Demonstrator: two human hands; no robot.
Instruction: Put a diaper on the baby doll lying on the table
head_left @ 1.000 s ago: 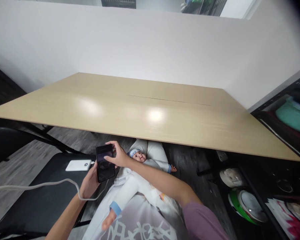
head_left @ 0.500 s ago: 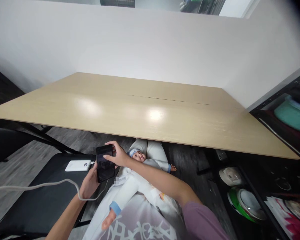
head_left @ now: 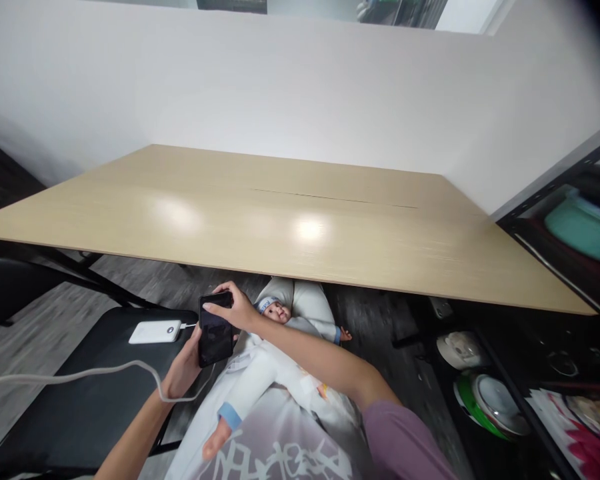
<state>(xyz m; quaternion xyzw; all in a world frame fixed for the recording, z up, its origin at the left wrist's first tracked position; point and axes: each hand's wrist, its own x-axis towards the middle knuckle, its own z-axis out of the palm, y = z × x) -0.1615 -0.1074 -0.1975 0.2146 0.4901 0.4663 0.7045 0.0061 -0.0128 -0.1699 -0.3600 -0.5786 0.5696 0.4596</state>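
Dark phone (head_left: 217, 337) in your left hand (head_left: 184, 368), beside the doll (head_left: 263, 367) on your lap
Your left hand is closed around the phone; your right hand (head_left: 240, 310) half curls at its upper corner, thumb over the screen, whether gripping cannot be told; lettering on the doll's headband (head_left: 265, 305) and your clothing (head_left: 275, 437) is too unclear to read; a white power bank (head_left: 153, 332) lies on the chair (head_left: 80, 407).

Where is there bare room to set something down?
Largest: the tabletop, from its near edge back to the white wall. Smaller: the chair seat, below the white cable in view. Crowded: near the power bank and doll, where the left hand and right hand meet the phone.
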